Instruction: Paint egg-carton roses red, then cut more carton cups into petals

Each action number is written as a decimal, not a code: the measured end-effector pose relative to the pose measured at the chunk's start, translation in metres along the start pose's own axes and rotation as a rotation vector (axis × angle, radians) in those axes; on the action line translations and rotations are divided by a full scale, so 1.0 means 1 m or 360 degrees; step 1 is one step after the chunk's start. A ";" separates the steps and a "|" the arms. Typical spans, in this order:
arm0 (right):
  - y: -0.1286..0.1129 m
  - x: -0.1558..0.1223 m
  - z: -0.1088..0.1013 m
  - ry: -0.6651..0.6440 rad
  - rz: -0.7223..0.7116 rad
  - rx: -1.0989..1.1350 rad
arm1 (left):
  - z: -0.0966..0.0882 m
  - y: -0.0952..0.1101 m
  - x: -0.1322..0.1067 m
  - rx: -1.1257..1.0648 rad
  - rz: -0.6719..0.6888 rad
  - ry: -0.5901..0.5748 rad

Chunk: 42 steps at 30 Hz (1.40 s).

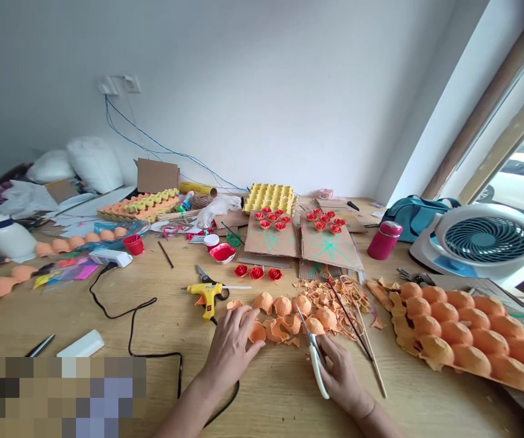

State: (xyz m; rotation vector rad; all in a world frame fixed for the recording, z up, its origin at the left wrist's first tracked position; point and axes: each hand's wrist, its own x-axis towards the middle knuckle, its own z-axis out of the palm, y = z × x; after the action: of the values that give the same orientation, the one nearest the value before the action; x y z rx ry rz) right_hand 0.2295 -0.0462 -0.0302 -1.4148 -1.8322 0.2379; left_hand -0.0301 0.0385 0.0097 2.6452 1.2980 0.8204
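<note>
My right hand (pixel 340 372) is closed around white-handled scissors (pixel 315 365), their blades pointing up and away over the cut cups. My left hand (pixel 232 340) reaches over the table, fingers stretched and thumb apart, at a cut orange egg-carton cup (pixel 257 332); whether it grips the cup I cannot tell. Behind and between the hands lie several more cups (pixel 282 305) and curved offcuts (pixel 276 331). A heap of orange carton scraps (pixel 351 295) spreads beyond my right hand. To the right rests an uncut orange egg carton (pixel 465 331), bumps upward.
A yellow glue gun (pixel 208 297) sits beyond my left hand, its black cable (pixel 132 328) trailing left. Red paper-like roses (pixel 257 273) lie before cardboard sheets (pixel 271 240) bearing more roses. Thin sticks (pixel 371 350), a pink flask (pixel 384 240) and a fan (pixel 481 240) stand right.
</note>
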 end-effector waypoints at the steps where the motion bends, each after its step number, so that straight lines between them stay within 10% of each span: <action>1: 0.001 0.000 0.000 0.0001 0.0018 0.0034 | -0.002 0.006 0.002 -0.0005 0.0072 0.0001; 13: 0.000 0.001 -0.001 -0.0073 0.0315 0.0547 | -0.001 0.035 0.002 -0.0041 0.0200 -0.0061; 29: -0.004 -0.004 -0.008 0.0046 0.0521 0.1126 | 0.031 0.074 -0.012 -0.2089 -0.0498 -0.0528; 42: -0.014 -0.005 -0.002 0.0062 0.0560 0.1208 | 0.029 0.077 -0.025 -0.0915 0.0086 -0.0095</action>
State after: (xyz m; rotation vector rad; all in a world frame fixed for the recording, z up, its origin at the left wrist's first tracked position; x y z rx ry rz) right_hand 0.2213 -0.0558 -0.0230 -1.1506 -1.2301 0.9627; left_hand 0.0271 -0.0246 -0.0027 2.2286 0.8163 0.9406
